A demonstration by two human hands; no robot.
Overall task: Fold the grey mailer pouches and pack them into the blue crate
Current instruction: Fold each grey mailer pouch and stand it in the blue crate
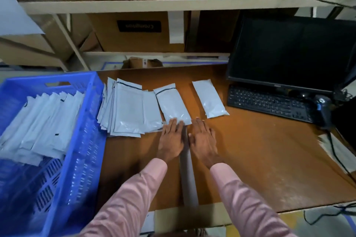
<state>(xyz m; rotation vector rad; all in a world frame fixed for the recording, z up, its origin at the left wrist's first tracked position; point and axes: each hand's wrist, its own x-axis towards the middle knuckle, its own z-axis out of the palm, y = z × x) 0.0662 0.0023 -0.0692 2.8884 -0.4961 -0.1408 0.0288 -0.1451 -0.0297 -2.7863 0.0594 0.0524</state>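
step: folding | left hand [172,136] flat, pressing centre-frame pouch [174,105]; right hand [203,137] flat on worktop [250,150] | next: crease, then blue crate [84,136] (lower left)

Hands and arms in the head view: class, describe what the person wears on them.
Both arms wear long pink sleeves of plain cloth that end at the wrists. The left hand and right hand are bare: no gloves, and no rings or watch show.

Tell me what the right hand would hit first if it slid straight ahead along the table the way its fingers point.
Probably the lone folded pouch up ahead; the right hand lies flat on the table, fingers pointing away and slightly left, so it might just pass beside it.
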